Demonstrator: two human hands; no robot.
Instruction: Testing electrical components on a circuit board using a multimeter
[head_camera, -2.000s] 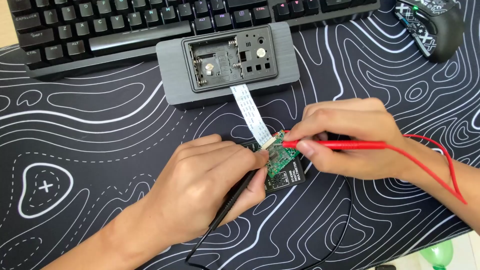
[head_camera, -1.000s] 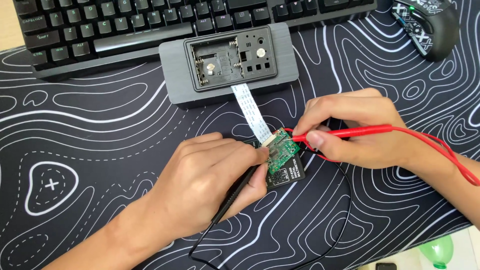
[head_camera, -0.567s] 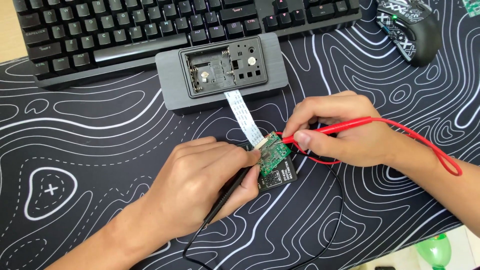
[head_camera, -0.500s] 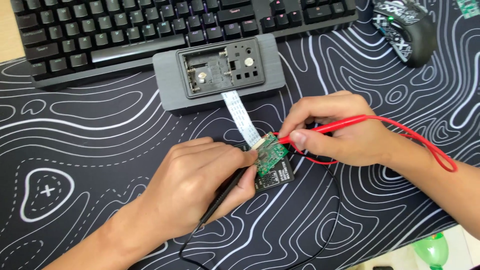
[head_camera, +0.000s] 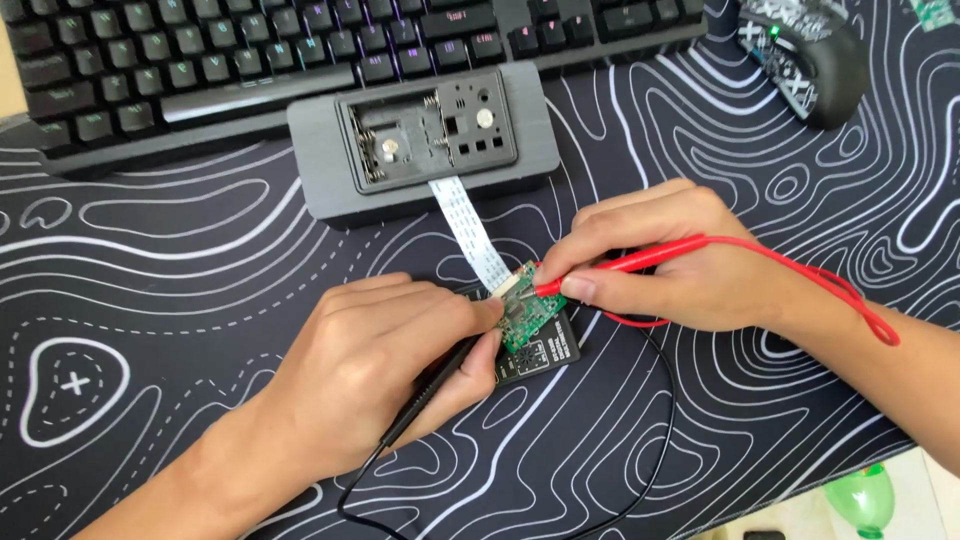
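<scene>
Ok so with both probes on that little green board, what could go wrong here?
Three risks, as a judgement:
1. The red probe and black probe tips sit close together on the small green circuit board; a slip could bridge neighbouring contacts.
2. The board is tethered by the white ribbon cable to the grey case; pushing it could strain that cable.
3. The red lead loops beside the right hand and could snag.

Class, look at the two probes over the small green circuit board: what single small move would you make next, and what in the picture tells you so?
Probably hold both tips steady on the green board. The right hand pinches the red probe with its tip at the board's upper edge, the left hand holds the black probe at its left side, and the white ribbon cable stays attached.
</scene>
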